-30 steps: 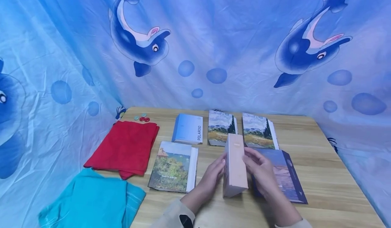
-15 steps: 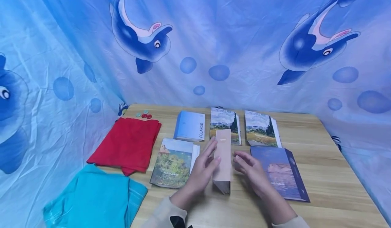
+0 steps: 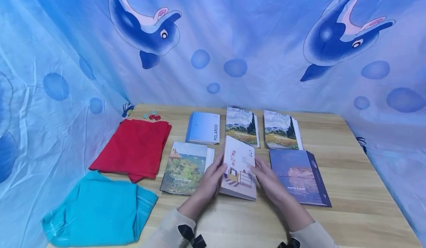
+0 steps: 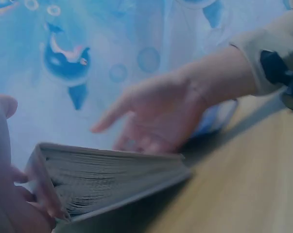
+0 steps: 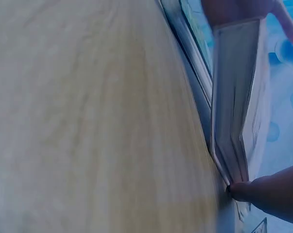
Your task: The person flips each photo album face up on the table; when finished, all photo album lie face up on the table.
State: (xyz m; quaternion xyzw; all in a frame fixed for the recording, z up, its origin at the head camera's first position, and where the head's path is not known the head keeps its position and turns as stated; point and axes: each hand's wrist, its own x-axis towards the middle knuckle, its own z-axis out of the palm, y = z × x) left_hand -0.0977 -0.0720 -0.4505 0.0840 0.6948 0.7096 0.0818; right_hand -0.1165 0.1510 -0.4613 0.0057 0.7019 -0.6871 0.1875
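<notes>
A pale photo album [image 3: 239,170] with a drawn room on its cover is between my two hands, tilted just over the table. My left hand [image 3: 211,179] grips its spine side, thumb along the cover's edge. On the opposite side my right hand [image 3: 270,179] holds the page edge, its thumb on the cover and the other fingers mostly hidden behind. The left wrist view shows the thick album pages [image 4: 112,179] end-on. To the left lies a photo album with a seaside garden [image 3: 184,166]; to the right, a purple photo album [image 3: 297,174].
Behind stand a blue Polaroid album [image 3: 203,128] and two matching landscape albums, one in the middle [image 3: 241,128] and one farther right [image 3: 281,129]. A red cloth [image 3: 133,148], a teal cloth [image 3: 103,207] and several small red and green discs [image 3: 154,117] lie at left.
The album was upright with its spine facing me; it has turned so its front cover faces up. The right hand came away from it, then took its right edge.
</notes>
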